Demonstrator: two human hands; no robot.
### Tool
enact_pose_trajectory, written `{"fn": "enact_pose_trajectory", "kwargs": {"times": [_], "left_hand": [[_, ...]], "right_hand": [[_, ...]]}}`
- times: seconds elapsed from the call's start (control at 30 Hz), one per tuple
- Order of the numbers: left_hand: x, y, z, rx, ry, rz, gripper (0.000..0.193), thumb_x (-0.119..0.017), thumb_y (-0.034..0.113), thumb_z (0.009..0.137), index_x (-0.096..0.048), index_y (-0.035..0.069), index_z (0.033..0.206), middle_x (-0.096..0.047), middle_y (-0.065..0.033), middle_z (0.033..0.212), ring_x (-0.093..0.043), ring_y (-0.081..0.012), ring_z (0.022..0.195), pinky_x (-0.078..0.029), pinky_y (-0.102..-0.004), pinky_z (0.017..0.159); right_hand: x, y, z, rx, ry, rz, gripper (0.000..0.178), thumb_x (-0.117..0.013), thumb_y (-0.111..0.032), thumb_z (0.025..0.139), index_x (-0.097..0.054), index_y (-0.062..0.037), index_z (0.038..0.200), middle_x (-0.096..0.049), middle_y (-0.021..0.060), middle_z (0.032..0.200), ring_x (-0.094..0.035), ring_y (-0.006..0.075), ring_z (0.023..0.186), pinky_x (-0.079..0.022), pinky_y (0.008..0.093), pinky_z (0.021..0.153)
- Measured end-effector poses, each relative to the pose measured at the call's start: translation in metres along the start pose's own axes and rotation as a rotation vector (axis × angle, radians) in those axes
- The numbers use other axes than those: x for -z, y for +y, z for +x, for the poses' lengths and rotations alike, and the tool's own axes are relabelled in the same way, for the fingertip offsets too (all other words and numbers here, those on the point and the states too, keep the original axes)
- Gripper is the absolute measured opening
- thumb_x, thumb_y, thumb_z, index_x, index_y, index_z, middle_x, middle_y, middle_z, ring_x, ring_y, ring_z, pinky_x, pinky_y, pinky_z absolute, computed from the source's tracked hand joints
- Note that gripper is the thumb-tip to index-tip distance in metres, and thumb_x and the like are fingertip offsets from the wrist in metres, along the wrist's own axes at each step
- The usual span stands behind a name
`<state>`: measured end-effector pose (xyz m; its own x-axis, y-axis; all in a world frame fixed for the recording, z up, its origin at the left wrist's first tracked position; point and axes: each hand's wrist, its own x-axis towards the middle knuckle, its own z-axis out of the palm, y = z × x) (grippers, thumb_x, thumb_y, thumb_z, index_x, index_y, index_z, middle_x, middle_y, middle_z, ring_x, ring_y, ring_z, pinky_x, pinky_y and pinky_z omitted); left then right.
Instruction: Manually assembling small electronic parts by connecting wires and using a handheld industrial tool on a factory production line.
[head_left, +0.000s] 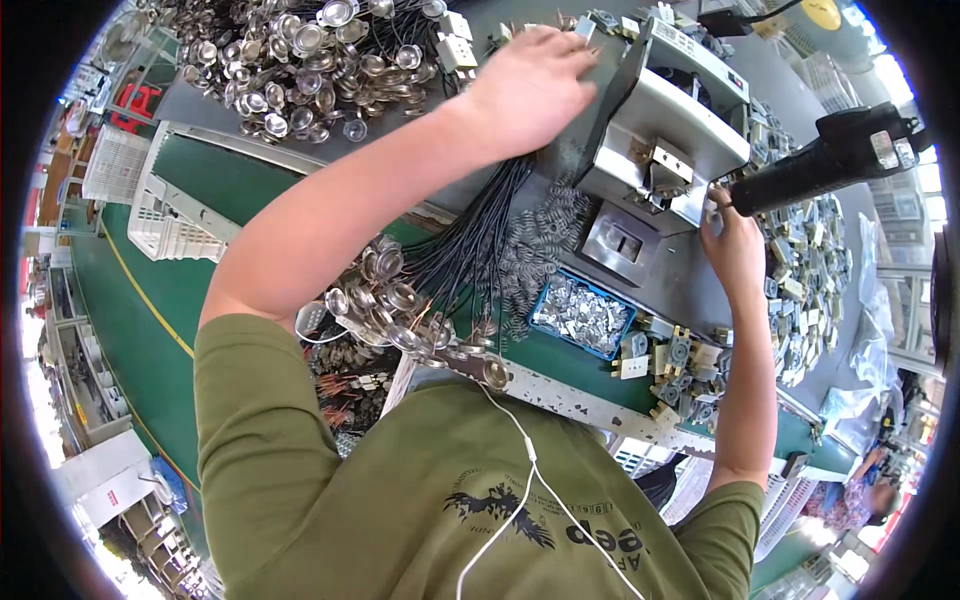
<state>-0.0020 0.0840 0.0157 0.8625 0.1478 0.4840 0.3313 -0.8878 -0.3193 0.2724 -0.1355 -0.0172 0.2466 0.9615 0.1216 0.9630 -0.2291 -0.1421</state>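
My left hand (pixel 530 92) reaches across to the back of the bench, left of a grey-and-white box-shaped machine (pixel 665 130). Its fingers are bent and slightly apart beside small white parts; what lies under them is hidden. At the machine's right side my right hand (pixel 737 245) has thumb and fingers closed together, and anything between them is too small to name. Close to those fingertips is the end of a black cylindrical tool handle (pixel 815 170). A metal fixture (pixel 668 172) sits on the machine's front, above a square metal plate with a slot (pixel 620 243).
A blue tray (pixel 583 313) holds small metal pieces. Loose springs (pixel 545 235) and black cables (pixel 470 235) lie left of it. Round metal cups (pixel 310 60) are heaped at back left. Square switch-like parts (pixel 805 270) crowd the right side. White earphone wires (pixel 530 455) hang down my shirt.
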Motion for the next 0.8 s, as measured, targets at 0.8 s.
{"fn": "enact_pose_trajectory", "kwargs": {"times": [0.8], "left_hand": [[0.001, -0.033, -0.005, 0.159, -0.034, -0.380, 0.017, -0.066, 0.021, 0.086, -0.066, 0.006, 0.094, -0.064, -0.0168, 0.084, -0.065, -0.0380, 0.084, -0.053, -0.0460, 0.075]], "right_hand": [[0.059, -0.058, -0.082, -0.301, -0.068, 1.758, 0.035, -0.049, -0.012, 0.102, -0.053, 0.0000, 0.134, -0.064, 0.0206, 0.122, -0.065, 0.0207, 0.095, -0.053, 0.0303, 0.084]]}}
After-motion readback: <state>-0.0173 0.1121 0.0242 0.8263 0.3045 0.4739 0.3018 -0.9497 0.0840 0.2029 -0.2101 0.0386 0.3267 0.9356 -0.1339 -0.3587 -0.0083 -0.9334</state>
